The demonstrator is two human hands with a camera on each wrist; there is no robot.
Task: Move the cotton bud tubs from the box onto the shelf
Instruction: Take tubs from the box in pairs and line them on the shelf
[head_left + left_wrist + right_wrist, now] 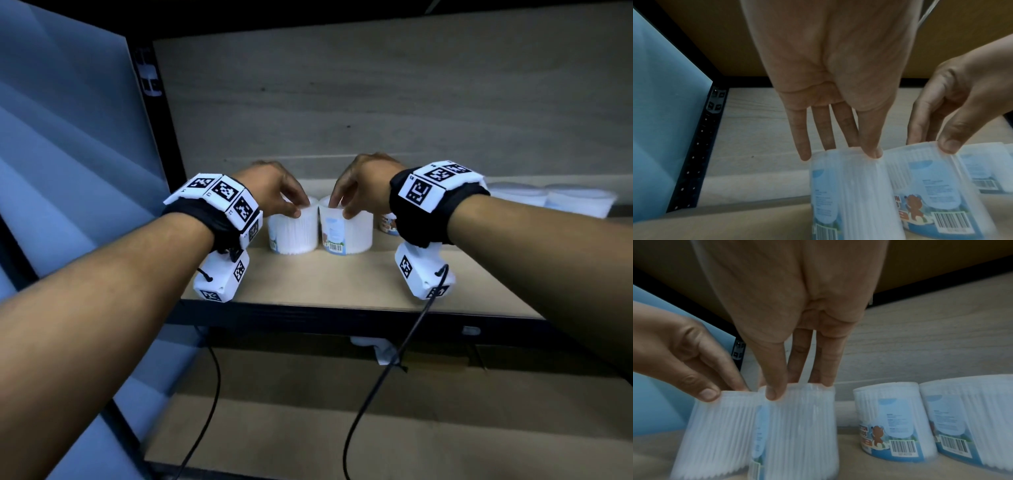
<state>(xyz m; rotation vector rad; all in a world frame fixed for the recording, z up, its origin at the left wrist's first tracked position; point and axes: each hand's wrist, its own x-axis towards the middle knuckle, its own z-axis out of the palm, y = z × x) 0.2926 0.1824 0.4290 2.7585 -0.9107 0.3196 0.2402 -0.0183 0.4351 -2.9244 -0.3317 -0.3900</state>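
Note:
Two clear cotton bud tubs stand side by side on the wooden shelf (325, 277). My left hand (297, 209) pinches the top rim of the left tub (293, 234) between thumb and fingers. My right hand (337, 209) pinches the rim of the right tub (346, 229) the same way. In the left wrist view my left hand (849, 150) is on the left tub (849, 194), with the right tub (931, 186) beside it. In the right wrist view my right hand (797, 385) grips the right tub (797, 426) next to the left tub (719, 426). The box is not in view.
More tubs (890, 418) (972, 418) stand to the right on the same shelf, a few more at the far right (548, 200). A black upright post (157, 137) and a blue wall (68, 137) bound the left. A lower shelf (308, 428) lies below, with cables hanging over it.

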